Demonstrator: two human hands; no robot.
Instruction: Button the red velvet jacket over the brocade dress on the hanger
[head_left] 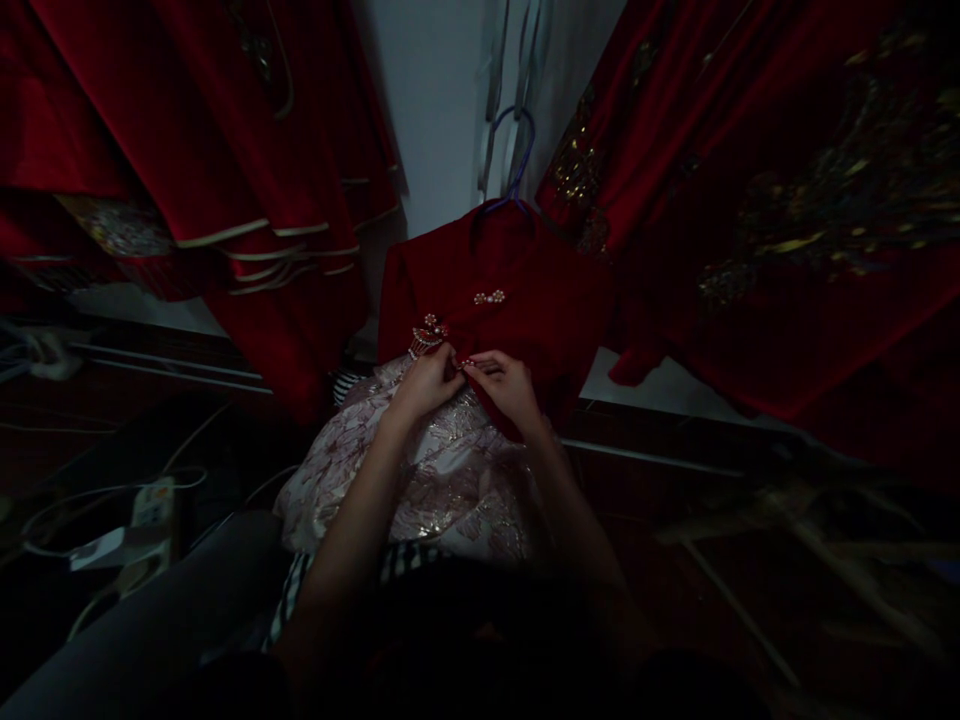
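Note:
A red garment (510, 250) hangs from a purple hanger (523, 160) in front of me. My left hand (431, 383) and my right hand (508, 383) meet at its front, both with fingers pinched on a small beaded clasp (466, 364). Only part of that clasp shows between the fingertips. Higher on the garment sits a similar beaded clasp (490, 297). Just above my left hand lies a fan-shaped beaded ornament (429, 335) with short tassels. Pale patterned, shiny fabric (450, 465) spreads beneath both wrists.
Red garments with gold trim (262, 170) hang on the left, and a red garment with gold embroidery (817, 230) on the right. Metal strips (491, 110) hold the hanger. A power strip (154, 510) with white cables lies lower left. The scene is dim.

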